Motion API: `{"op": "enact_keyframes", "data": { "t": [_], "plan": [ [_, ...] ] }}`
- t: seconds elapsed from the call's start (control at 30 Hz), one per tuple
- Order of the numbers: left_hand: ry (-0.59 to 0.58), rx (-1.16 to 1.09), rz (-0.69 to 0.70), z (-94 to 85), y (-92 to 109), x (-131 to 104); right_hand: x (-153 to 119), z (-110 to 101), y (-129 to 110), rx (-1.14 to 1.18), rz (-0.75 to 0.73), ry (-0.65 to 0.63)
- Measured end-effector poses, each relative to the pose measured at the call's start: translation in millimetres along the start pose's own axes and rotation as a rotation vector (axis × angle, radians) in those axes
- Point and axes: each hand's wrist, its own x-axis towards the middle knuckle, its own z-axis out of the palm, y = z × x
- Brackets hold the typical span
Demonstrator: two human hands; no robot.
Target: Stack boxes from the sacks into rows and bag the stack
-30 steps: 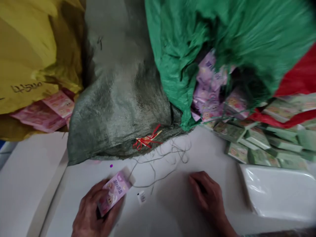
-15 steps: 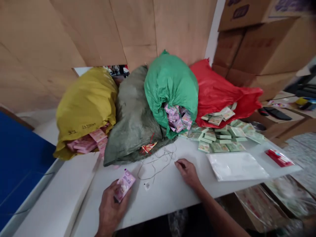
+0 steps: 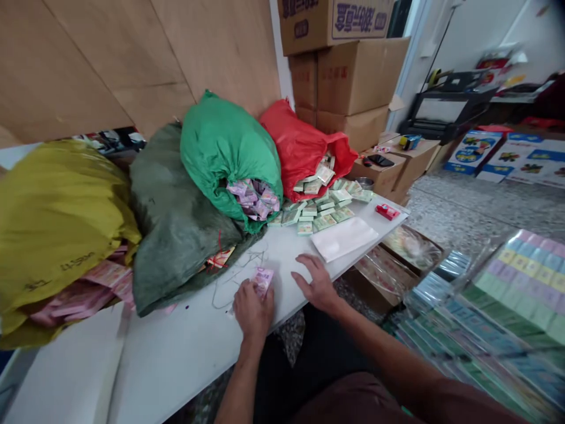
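Observation:
My left hand [image 3: 255,311] is closed round a small purple printed packet [image 3: 263,281], held just over the white table [image 3: 189,347]. To its right, my right hand [image 3: 315,284] hovers with thumb and fingers apart and nothing in it. Just beyond that hand lie white plastic bags [image 3: 344,238]. More purple packets [image 3: 255,199] spill from the mouth of a green sack [image 3: 229,141]. Green packets [image 3: 324,221] lie in a loose pile before a red sack [image 3: 293,144]. Thin string lies on the table behind my left hand.
A grey sack [image 3: 172,212] and a yellow sack [image 3: 62,218] with pink packets [image 3: 88,288] stand at left. A red packet [image 3: 387,211] lies at the table's right end. Wrapped coloured packs [image 3: 521,282] are stacked at lower right, cardboard boxes [image 3: 353,76] behind.
My view has swung right, bringing the floor and wrapped packs into sight. My left hand, still holding the purple packet, is nearer my right hand, whose fingers have spread from a near pinch.

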Motion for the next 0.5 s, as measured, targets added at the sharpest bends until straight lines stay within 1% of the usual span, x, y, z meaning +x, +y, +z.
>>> {"op": "enact_keyframes", "data": {
  "t": [0.03,0.07,0.13,0.2,0.23,0.27,0.33,0.5],
  "plan": [
    [-0.039,0.043,0.004,7.5,0.2,-3.4,4.2,-12.0,16.2,-0.125,-0.018,0.006],
    [-0.054,0.069,0.019,13.3,-0.5,-7.1,7.8,-22.6,33.6,-0.248,-0.009,-0.003],
    [-0.039,0.075,0.061,20.0,-3.0,-14.1,11.9,-37.5,68.8,-0.466,0.078,-0.055],
    [-0.027,0.060,0.084,21.7,-5.6,-19.3,11.3,-43.8,99.0,-0.615,0.172,-0.123],
    [-0.029,0.050,0.083,21.7,-6.6,-21.2,9.8,-44.1,111.2,-0.661,0.192,-0.147],
    [-0.033,0.038,0.077,21.3,-7.2,-22.7,7.8,-43.1,121.2,-0.692,0.194,-0.158],
    [-0.036,0.019,0.053,20.5,-7.3,-24.8,3.4,-39.2,135.6,-0.722,0.185,-0.142],
    [-0.011,0.009,-0.001,18.5,-4.3,-28.6,-5.0,-32.9,152.3,-0.687,0.168,-0.043]
  ]
}}
